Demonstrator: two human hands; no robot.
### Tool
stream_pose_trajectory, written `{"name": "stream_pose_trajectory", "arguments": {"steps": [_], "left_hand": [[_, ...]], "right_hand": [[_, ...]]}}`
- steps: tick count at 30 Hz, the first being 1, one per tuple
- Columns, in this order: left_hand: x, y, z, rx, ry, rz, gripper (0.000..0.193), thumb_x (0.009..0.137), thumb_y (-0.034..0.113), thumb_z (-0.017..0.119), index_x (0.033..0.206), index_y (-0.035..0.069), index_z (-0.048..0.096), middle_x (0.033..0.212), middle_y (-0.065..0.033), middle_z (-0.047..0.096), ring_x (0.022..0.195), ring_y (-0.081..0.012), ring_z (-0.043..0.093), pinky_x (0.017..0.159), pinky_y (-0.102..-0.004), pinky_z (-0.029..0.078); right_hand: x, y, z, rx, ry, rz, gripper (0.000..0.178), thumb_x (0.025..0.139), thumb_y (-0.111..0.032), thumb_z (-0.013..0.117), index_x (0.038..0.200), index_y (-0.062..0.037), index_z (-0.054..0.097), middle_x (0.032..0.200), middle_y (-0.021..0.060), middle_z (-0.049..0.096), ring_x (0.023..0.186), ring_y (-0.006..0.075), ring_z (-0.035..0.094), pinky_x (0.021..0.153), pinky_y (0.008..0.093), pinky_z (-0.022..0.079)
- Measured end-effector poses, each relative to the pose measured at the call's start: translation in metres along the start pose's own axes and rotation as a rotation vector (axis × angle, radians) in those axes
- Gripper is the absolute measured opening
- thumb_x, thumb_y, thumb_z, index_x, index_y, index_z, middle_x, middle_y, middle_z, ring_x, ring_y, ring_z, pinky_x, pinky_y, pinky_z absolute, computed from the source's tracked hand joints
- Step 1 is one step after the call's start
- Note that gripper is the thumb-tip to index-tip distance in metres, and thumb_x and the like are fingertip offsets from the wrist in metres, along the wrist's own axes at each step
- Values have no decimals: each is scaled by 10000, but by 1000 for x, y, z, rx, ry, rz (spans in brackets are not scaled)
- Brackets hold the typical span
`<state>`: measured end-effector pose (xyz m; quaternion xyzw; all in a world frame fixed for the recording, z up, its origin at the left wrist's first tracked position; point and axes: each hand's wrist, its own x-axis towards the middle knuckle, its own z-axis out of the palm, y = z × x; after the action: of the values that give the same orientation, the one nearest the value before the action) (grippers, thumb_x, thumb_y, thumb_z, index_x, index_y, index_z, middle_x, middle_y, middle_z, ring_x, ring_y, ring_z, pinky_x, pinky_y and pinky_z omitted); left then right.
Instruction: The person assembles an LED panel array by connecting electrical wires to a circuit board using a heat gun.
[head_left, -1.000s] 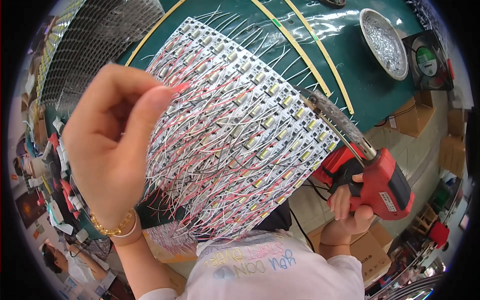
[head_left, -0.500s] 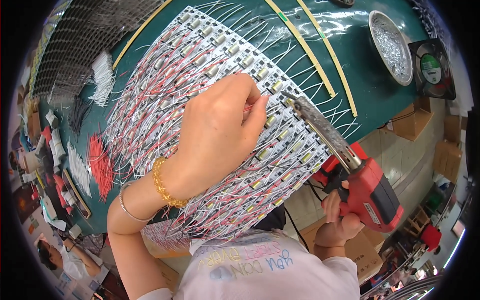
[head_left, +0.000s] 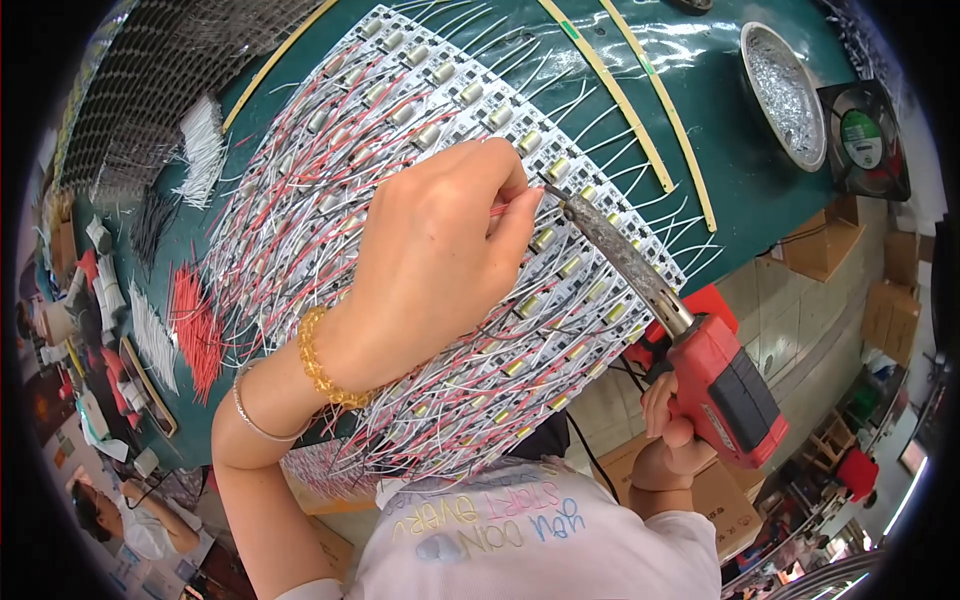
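Note:
A large panel of white circuit boards (head_left: 452, 95) lies before me, with rows of metal cylinder parts and many red, white and black wires. My left hand (head_left: 440, 260) is over its middle, thumb and forefinger pinched on a thin red wire (head_left: 498, 210) whose end is hidden by the fingers. My right hand (head_left: 678, 440) grips a red and black soldering gun (head_left: 730, 390) at the panel's right side. Its dark tip reaches over the boards and ends right beside my left fingertips; whether it touches the wire I cannot tell.
Bundles of red wires (head_left: 194, 320), white wires (head_left: 203, 150) and black wires (head_left: 153, 225) lie left on the green table (head_left: 690, 110). A metal bowl of silvery bits (head_left: 783, 95) and a fan (head_left: 862, 138) are far right. Yellow strips (head_left: 610, 90) lie beyond the panel. A person (head_left: 150, 520) sits lower left.
The soldering gun has moved left, bringing its tip close to my left fingertips. My left hand has shifted slightly and still pinches the red wire.

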<state>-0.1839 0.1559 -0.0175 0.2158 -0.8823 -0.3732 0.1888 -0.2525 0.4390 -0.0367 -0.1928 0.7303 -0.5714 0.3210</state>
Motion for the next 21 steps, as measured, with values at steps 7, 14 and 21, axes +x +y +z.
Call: {"name": "stream_pose_trajectory", "arguments": {"steps": [7,14,21], "left_hand": [[1,0,0,20,-12,6,136,754,51,655,698,-14,549,589,-67,543,492,-113,490,459,-236,385],[1,1,1,0,-9,0,137,752,53,634,689,-9,529,606,-95,548,517,-198,520,473,-296,402],[0,1,0,-54,7,-33,139,747,52,615,677,-2,508,621,-124,548,541,-288,548,484,-360,415]], "right_hand": [[-11,13,-1,-24,205,-82,615,727,-477,686,1094,-11,521,1012,58,583,922,176,550,819,296,415],[5,21,0,-77,79,-291,681,733,-522,630,999,82,464,457,-21,412,356,84,388,377,213,308],[-3,6,5,35,128,-96,624,669,-488,728,1035,-12,559,999,38,550,911,176,526,800,300,400]]}}
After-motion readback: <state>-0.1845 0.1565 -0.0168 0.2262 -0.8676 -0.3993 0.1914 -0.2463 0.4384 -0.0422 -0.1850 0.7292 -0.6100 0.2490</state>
